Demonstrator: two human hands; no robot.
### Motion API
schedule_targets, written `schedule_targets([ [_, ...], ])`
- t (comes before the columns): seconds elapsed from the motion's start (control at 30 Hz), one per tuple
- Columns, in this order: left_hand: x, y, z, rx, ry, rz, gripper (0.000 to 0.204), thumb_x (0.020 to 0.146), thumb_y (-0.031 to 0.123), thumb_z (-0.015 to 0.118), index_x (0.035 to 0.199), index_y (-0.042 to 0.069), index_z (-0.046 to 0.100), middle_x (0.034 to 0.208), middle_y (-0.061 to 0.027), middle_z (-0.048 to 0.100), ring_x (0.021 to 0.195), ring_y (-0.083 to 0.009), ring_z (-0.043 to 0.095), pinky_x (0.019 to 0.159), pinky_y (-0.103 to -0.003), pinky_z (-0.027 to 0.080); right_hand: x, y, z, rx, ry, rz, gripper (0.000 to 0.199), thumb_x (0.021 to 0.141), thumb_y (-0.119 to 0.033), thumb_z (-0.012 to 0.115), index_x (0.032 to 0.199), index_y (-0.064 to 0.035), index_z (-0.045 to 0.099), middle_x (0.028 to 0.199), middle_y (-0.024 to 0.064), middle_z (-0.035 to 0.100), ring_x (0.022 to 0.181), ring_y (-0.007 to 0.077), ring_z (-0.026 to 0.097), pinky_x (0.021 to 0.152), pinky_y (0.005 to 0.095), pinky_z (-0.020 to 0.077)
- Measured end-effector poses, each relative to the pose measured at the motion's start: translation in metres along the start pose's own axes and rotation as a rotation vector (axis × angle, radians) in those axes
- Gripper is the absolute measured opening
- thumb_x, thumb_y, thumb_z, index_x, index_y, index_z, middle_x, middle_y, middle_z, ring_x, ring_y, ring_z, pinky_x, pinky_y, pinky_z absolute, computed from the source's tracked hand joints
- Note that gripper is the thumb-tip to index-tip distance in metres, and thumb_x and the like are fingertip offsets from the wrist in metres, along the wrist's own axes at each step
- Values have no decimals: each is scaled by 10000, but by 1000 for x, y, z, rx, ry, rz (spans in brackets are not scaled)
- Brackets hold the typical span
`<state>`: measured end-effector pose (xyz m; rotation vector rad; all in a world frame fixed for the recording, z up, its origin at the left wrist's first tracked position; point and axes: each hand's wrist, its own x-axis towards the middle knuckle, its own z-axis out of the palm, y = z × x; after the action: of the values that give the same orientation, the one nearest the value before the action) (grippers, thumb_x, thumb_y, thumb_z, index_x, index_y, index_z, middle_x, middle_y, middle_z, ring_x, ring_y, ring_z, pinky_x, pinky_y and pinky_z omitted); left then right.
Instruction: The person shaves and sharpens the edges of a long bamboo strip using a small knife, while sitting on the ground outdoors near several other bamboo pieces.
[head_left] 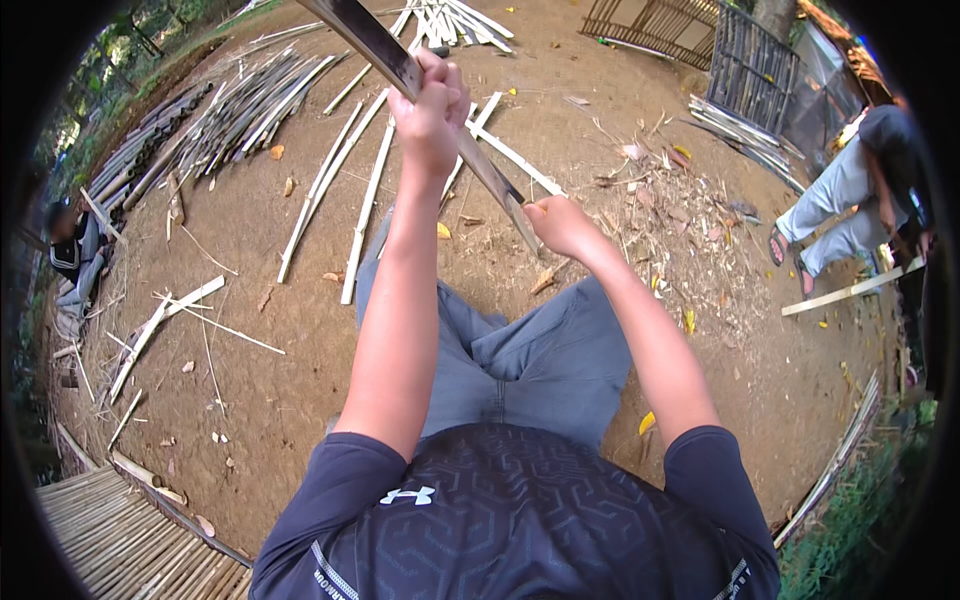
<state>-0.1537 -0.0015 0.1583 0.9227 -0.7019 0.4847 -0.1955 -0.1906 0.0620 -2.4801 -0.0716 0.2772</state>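
A long split bamboo strip [372, 45], dark along much of its length, slants from the top edge down between my knees. My left hand [432, 115] is closed around its upper part, fingers wrapped over it. Farther down, my right hand [566, 228] is closed at the strip near its lower end, thumb against its edge. The inside of that fist is hidden, so I cannot tell whether a tool is also in it. Beneath both arms are my grey trousers [540, 350], knees apart.
Pale split strips [370, 205] lie on the bare soil ahead. Darker bamboo pieces [255, 105] are heaped at far left. Shavings and dry leaves [690, 220] litter the ground on the right. A person [850, 200] stands at right; another [80, 250] sits at left. A slatted bamboo platform [130, 540] is at lower left.
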Motion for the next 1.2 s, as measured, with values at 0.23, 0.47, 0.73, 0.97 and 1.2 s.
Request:
schedule_targets([
  [0.23, 1, -3, 7, 55, 66, 36, 189, 722, 26, 420, 707, 141, 271, 560, 21, 284, 443, -81, 219, 398, -245, 222, -15, -13, 19, 247, 135, -71, 423, 1018, -311, 479, 854, 43, 641, 702, 224, 628, 647, 335, 633, 696, 444, 494],
  [0.47, 7, 1, -20, 3, 82, -12, 181, 748, 29, 430, 715, 128, 282, 576, 13, 271, 458, -87, 201, 414, -263, 218, -29, -52, -2, 120, 169, -152, 431, 1003, -323, 488, 963, 63, 675, 890, 314, 676, 876, 458, 678, 811, 507, 507],
  [0.73, 6, -1, -13, 19, 34, 17, 175, 755, 28, 415, 717, 135, 282, 562, 20, 287, 434, -76, 236, 400, -252, 234, -13, -26, 1, 134, 101, -78, 397, 997, -323, 508, 1002, 19, 710, 862, 193, 711, 852, 316, 689, 843, 409, 508],
  [0.97, 11, -5, -19, 7, 56, -5, 189, 758, 33, 431, 717, 135, 278, 566, 19, 269, 452, -78, 203, 418, -260, 203, 2, -7, 4, 113, 19, -23, 407, 1008, -320, 497, 881, 27, 666, 706, 212, 655, 699, 359, 659, 723, 453, 495],
  [1.2, 13, -8, -14, 37, 104, -7, 172, 760, 52, 422, 715, 136, 279, 568, 23, 267, 452, -82, 207, 413, -264, 211, 22, 23, 29, -69, 8, 104, 384, 1007, -299, 484, 977, 25, 687, 812, 267, 682, 840, 397, 694, 804, 482, 512],
])
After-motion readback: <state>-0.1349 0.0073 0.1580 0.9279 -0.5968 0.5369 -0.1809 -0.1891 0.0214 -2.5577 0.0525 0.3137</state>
